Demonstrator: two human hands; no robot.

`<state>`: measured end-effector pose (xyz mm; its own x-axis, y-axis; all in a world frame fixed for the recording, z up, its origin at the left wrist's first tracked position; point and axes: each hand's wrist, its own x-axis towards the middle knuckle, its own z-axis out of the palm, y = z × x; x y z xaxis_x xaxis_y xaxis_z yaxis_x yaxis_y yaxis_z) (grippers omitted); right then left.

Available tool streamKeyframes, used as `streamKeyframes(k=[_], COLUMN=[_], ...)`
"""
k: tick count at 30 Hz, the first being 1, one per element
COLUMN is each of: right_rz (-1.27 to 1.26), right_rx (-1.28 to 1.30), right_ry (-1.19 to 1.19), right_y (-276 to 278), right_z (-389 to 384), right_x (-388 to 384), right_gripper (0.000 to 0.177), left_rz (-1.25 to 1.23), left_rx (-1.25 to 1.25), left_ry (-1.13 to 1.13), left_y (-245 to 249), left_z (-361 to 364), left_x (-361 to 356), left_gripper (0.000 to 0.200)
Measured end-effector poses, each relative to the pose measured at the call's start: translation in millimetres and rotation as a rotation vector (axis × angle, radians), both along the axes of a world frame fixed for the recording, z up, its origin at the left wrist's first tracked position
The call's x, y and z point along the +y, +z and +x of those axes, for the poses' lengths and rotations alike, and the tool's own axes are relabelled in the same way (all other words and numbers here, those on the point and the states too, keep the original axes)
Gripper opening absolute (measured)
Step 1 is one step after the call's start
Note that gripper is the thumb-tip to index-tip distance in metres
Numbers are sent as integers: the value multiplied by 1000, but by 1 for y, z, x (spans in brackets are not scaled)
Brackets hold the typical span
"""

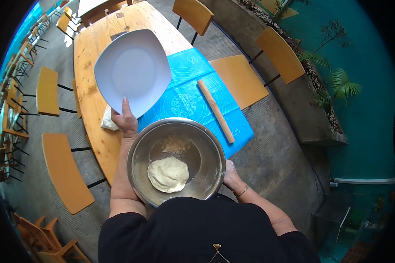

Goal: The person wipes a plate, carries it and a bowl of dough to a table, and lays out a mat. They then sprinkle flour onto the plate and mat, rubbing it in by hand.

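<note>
- One wooden tabletop (92, 52), running away beyond the fingers of both hands.
- One blue mat (193, 74) lying on it, just past the fingers, partly under the raised plate.
- One steel bowl (140, 162), held close to the body. The right hand (231, 175) is closed on its rim, fingertips hidden behind the edge. Judged rigid, light and smooth-walled, so best gripped at the rolled rim.
- One white square plate (134, 70), tilted in the air above the tabletop. The left hand (125, 120) pinches its near corner, thumb on top. Judged stiff and breakable, and it levers strongly from a single corner.
- One rolling pin (216, 111) on the mat, beyond the right fingers.
- One dough disc (168, 174) on the bowl's floor, between the hands. Judged soft and tacky.
- One pale lump (109, 119) just left of the left fingers. Cloth or dough, cannot tell.
</note>
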<state>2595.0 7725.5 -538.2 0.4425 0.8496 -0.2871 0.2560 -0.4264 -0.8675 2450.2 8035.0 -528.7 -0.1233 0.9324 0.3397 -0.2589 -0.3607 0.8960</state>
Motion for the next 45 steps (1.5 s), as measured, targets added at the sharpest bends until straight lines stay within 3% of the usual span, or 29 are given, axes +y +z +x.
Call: streamKeyframes(k=[2,9,12,13,16,23,25,27,28,30,31,33,38,42,45], right_rz=[-27,-95,-27,-122,-93,-92,-203,-186,-175,-151,-136,-110,-123,-51,-12], right_rx=[-121,50,147,333,394,376,379,347,319,298,277,281,306,422,393], right_ry=[124,85,52,-20,-34,-43,-59,-70,-73,-85,-87,-134,-238,-368,-442], right_y=[0,13,29,40,28,22,24,20,16,0,-4,1,13,22,19], right_z=[5,11,8,7,-3,-8,-7,-7,-7,-6,-6,-9,-12,-11,-20], right_x=[3,14,27,34,29,21,17,14,13,5,2,-1,-12,-24,-50], right_gripper=[16,17,16,11,8,9,27,24,22,20,19,20,16,10,10], left_rz=[-49,-85,-96,-163,-305,-552,-566,-653,-646,-600,-590,-344,-489,-346,-153], left_rx=[13,65,46,32,10,122,114,193,197,507,512,923,956,1047,1200], left_ry=[-33,-32,-113,-210,-357,-632,-666,-653,-662,-579,-595,-477,-568,-465,-340], left_y=[-3,-6,-11,-12,-13,-24,-30,-33,-29,-22,-28,-48,-1,31,50], left_z=[-2,-18,-30,-33,-51,-46,-35,-25,-21,-11,-10,-11,-11,-18,-37], left_x=[-2,21,42,48,50,57,60,66,66,65,70,84,67,69,66], left_gripper=[22,22,25,26,29,30,28,29,29,32,32,35,47,54,48])
